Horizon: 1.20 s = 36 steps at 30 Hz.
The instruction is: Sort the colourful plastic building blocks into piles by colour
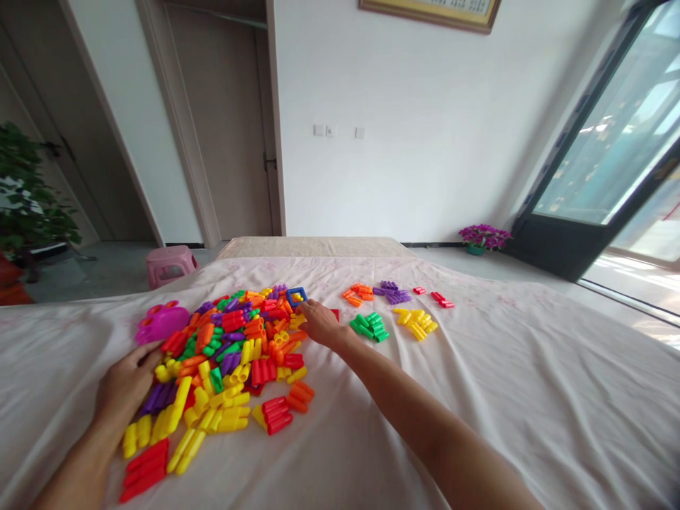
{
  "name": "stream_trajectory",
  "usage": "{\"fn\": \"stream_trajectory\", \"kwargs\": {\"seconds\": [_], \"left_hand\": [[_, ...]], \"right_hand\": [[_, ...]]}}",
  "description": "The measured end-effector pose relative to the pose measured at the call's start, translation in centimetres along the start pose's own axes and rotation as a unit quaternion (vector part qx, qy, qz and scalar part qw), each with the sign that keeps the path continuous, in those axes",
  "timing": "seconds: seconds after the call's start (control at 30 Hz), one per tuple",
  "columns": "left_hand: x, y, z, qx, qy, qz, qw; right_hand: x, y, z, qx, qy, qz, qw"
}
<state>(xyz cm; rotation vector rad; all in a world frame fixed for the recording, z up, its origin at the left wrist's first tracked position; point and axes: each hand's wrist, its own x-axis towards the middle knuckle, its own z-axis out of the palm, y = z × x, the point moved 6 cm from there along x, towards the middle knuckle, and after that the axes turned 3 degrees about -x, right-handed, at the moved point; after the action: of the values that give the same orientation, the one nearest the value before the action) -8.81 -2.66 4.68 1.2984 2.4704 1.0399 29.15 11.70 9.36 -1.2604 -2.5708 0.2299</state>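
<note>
A heap of plastic building pieces [228,340], in red, orange, yellow, green and purple, lies on the cloth-covered table. Many are short tubes joined side by side. At the heap's left edge is my left hand [125,379], thumb and forefinger apart, fingertips against red pieces [175,343]. My right hand [320,322] bends down at the heap's right edge, close to a yellow piece [297,321] and a blue square frame [296,296]. Its fingertips are mostly hidden, so any hold cannot be made out. A red piece [335,314] shows just behind this hand.
Right of the heap lie single-colour groups: orange [358,293], purple [392,292], green [370,326], yellow [418,323] and red [442,299]. A magenta paw-shaped piece [162,324] sits at the far left. Beyond the table stands a pink stool [171,265].
</note>
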Motion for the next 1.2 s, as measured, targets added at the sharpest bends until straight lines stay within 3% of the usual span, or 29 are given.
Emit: {"fn": "stream_trajectory", "kwargs": {"seconds": [0.1,0.2,0.37,0.5,0.63,0.73,0.83,0.93,1.07,1.2], "left_hand": [[-0.1,0.0,0.0,-0.011,-0.007,-0.029,1.000],[-0.3,0.4,-0.2,-0.006,-0.007,-0.035,0.999],[-0.4,0.8,-0.3,0.005,-0.012,-0.046,0.999],[-0.2,0.5,-0.2,0.017,-0.010,-0.041,0.999],[-0.1,0.3,-0.1,0.015,-0.007,-0.035,0.999],[0.1,0.1,0.0,0.012,-0.005,-0.036,0.999],[0.2,-0.2,0.1,0.005,-0.008,-0.036,0.999],[0.2,-0.3,0.2,0.006,-0.012,-0.041,0.999],[0.0,0.0,0.0,0.017,-0.014,-0.048,0.999],[-0.1,0.1,0.0,0.017,-0.017,-0.048,0.999]], "right_hand": [[-0.2,0.4,0.1,0.026,0.004,0.034,0.999],[-0.7,0.6,-0.4,0.065,0.017,0.023,0.997],[-2.7,2.7,-3.5,0.081,0.090,0.018,0.992],[-5.8,7.4,-7.2,0.020,0.148,0.102,0.984],[-9.4,13.4,-9.9,-0.091,0.146,0.245,0.954],[-11.8,17.1,-10.0,-0.137,0.110,0.331,0.927],[-13.3,19.1,-9.1,-0.145,0.082,0.360,0.918],[-13.7,18.9,-8.7,-0.145,0.119,0.349,0.918],[-12.5,16.2,-8.1,-0.084,0.195,0.255,0.943],[-10.7,13.9,-5.5,0.023,0.167,0.173,0.970]]}}
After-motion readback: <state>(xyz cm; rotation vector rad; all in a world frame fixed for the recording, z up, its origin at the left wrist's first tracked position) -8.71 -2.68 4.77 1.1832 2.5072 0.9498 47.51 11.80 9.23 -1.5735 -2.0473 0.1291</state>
